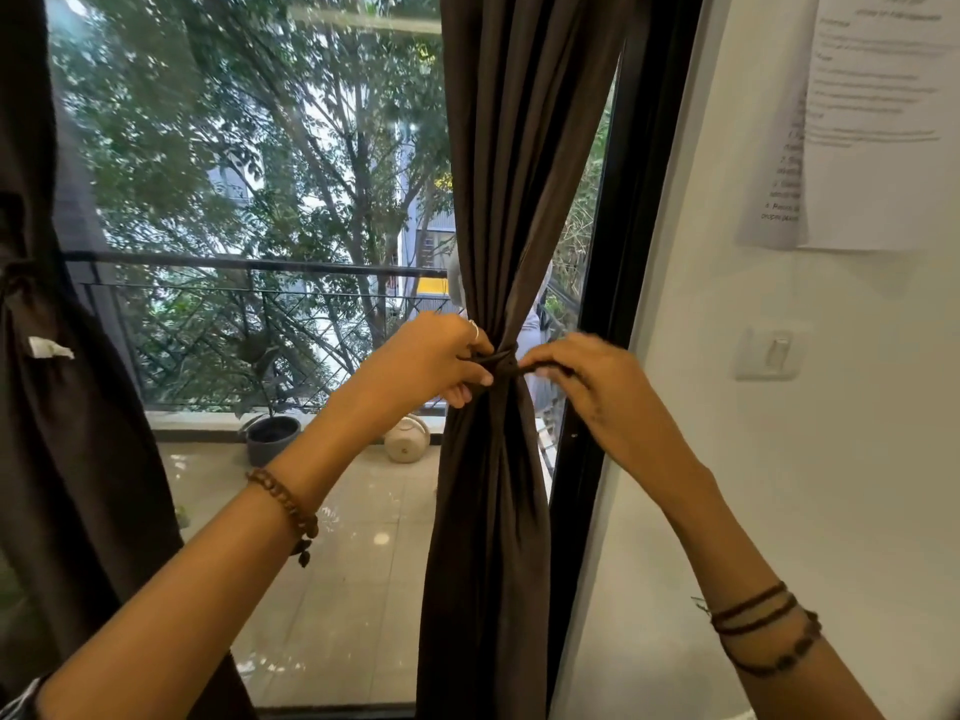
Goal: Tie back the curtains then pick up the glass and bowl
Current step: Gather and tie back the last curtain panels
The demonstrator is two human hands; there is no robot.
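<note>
both hands at the knot of the tie-back (pixel 501 362), cinched round the gathered right curtain (pixel 511 210) beside the window frame (pixel 618 252). left hand (pixel 441 358) curled on one end, right hand (pixel 582 379) pinching the other. left curtain (pixel 47 407) bunched at far left.

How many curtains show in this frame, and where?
2. One curtain hangs right of the window, gathered at a tie that the left hand and right hand grip. The other curtain hangs at the left edge, partly cut off.
</note>
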